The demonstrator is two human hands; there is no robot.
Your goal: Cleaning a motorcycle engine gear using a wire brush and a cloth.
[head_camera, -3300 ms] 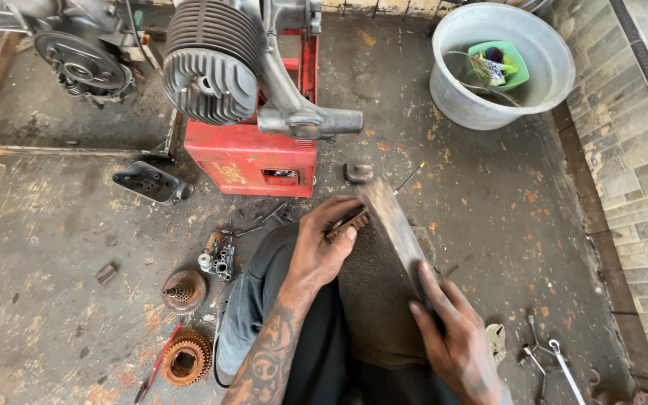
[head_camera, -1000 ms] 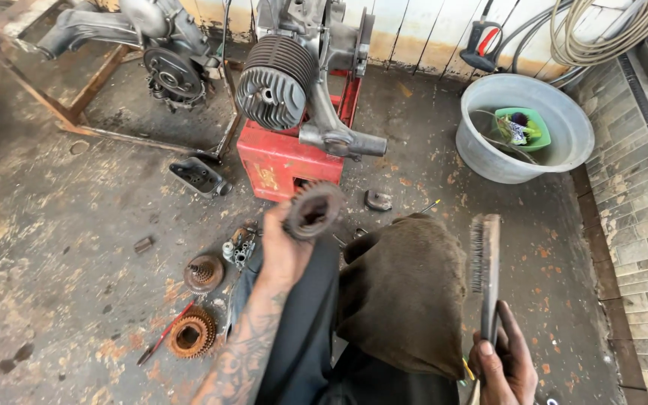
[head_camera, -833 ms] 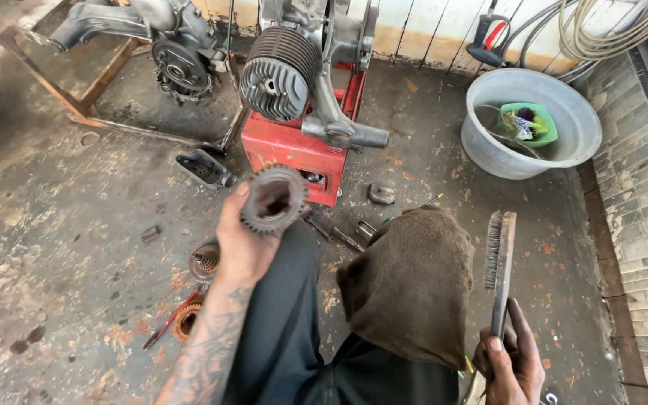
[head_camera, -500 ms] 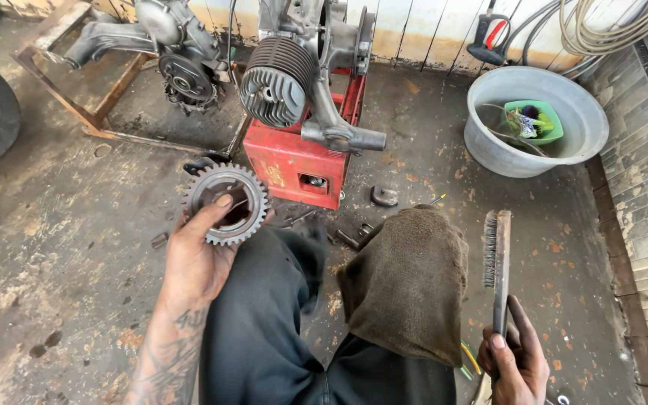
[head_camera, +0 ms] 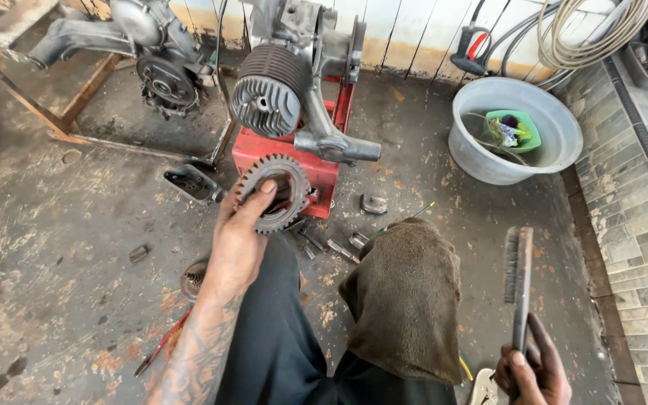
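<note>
Gear (head_camera: pixel 273 193) raised nearer red stand (head_camera: pixel 294 161).

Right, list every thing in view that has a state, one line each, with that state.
left hand: gripping the gear, held up
gear: off the floor, ring upright, hole facing the camera
right hand: closed on the wire brush handle
wire brush: upright, bristles facing left
brown cloth: draped over the knee
basin: open, green container inside
engine: resting on the red stand
</note>
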